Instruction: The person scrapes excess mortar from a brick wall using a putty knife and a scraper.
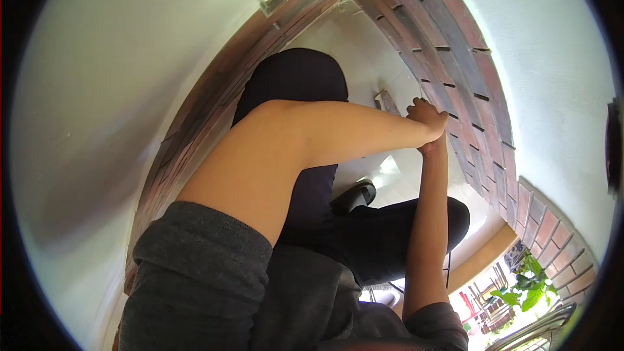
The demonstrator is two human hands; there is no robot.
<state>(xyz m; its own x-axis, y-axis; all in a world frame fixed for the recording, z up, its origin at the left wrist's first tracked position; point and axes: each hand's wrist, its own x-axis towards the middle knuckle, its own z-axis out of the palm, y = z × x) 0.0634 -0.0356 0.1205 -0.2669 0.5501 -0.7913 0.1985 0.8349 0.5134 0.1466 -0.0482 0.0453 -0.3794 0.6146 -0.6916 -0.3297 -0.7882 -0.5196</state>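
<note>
My left hand (430, 118) is at the lower courses of the right brick-faced wall (451, 73), its fingers curled. My right forearm rises from below and meets it; my right hand (429, 145) is largely hidden there, with only its wrist end showing. The two overlap, so whether either hand holds something cannot be told. A small dark spot shows by the left fingertips, too small to name. Just left of the hands, a worn brownish-grey block-like piece (387, 101) lies on the pale floor, partly behind my left forearm.
Another brick-faced wall band (209, 92) runs along the left and meets the right one in a corner. My dark-clad knees and a dark shoe (358, 194) are below. A leafy plant (529, 285) and metal chair-like rails (536, 326) stand at lower right.
</note>
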